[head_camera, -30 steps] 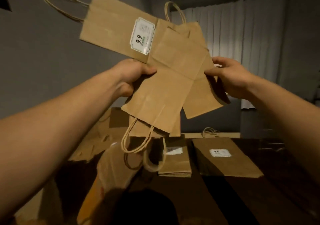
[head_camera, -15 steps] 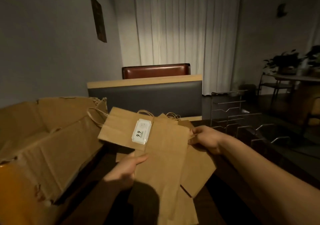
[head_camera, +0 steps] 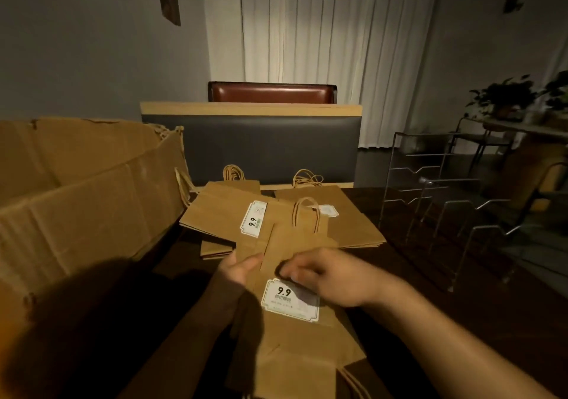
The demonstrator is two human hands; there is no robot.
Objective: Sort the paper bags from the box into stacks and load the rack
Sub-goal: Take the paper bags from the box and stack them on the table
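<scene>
Flat paper bags [head_camera: 285, 275] are being fanned beside the box [head_camera: 86, 201], pinched by left hand [head_camera: 238, 271] and right hand [head_camera: 332, 275]; light, floppy, probably best gripped at folded edges.

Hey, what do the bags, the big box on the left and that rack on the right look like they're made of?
Paper bags: matte brown kraft paper with sharp fold creases, twisted paper-cord handles and a glossy white printed label. Box: plain brown corrugated cardboard, going by its dented, creased flaps. Rack: thin wire dividers with a dull grey sheen, probably metal; the dim light leaves the finish uncertain.
</scene>
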